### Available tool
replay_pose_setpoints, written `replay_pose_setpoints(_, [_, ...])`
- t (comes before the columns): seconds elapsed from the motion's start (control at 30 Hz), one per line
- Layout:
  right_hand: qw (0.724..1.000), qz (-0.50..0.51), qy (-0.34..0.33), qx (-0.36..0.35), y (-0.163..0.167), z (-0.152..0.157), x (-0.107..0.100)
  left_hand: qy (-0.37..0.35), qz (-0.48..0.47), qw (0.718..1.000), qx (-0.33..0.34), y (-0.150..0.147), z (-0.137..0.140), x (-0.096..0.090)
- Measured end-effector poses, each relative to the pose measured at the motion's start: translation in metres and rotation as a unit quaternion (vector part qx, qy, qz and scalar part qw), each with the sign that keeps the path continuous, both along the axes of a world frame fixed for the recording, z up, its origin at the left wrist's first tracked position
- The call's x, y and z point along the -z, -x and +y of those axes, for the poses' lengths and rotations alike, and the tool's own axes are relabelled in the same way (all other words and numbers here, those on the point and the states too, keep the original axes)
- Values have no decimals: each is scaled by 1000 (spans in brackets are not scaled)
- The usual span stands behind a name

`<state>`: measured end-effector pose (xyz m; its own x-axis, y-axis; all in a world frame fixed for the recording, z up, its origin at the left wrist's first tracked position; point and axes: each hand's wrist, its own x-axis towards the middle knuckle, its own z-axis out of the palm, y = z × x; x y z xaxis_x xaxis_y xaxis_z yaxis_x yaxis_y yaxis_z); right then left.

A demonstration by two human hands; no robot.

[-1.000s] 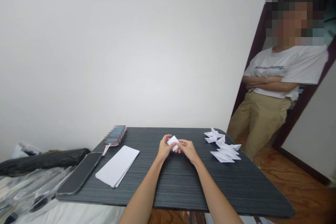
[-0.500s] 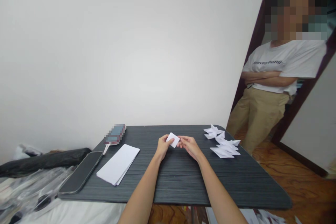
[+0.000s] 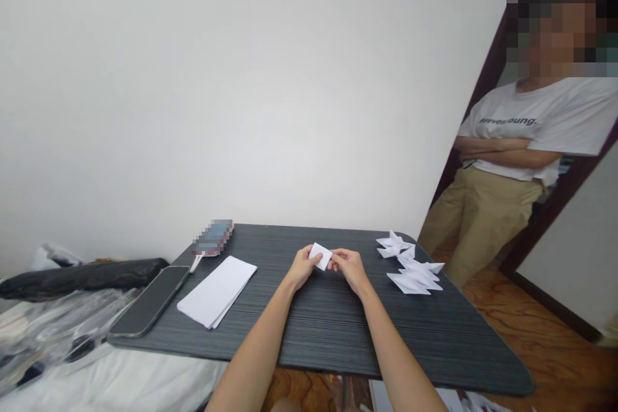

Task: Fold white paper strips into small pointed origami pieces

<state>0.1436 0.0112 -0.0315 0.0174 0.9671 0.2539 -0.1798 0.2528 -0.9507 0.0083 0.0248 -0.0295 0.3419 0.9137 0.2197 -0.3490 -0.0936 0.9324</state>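
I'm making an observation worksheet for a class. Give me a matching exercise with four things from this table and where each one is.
Things
1. small folded paper
2. paper stack
3. pointed paper shapes
4. dark-screened device

Places
A. at the left edge of the table
B. right of both hands, toward the table's far right corner
C. lying flat between the left forearm and thing 4
D. in the left hand, with the right hand at its edge

Pairs: 1-D, 2-C, 3-B, 4-A
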Motion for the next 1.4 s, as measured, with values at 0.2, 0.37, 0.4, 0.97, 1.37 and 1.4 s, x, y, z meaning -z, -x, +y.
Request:
replay_pose_setpoints(0.2, [997,72,23,-8,-1,-4,-6,-20,51,998,-44,2,1,1])
replay_pose_setpoints(0.37, [996,53,45,-62,-2,-8,-6,-44,77,995,-48,3,2,4])
replay_pose_setpoints(0.4, [996,39,43,-64,-2,-7,-5,-45,78,995,-41,4,2,4])
replay_pose_setpoints(0.97, [995,-95,-22,8,1,-6,-6,-66,149,979,-125,4,1,-4])
replay_pose_setpoints(1.37, [998,-41,16,50,-4,-1,1,-12,100,995,9,6,-1,-5])
replay_pose_setpoints(1.4, [998,-31,23,56,-4,-1,1,-20,94,995,10,7,-1,-6])
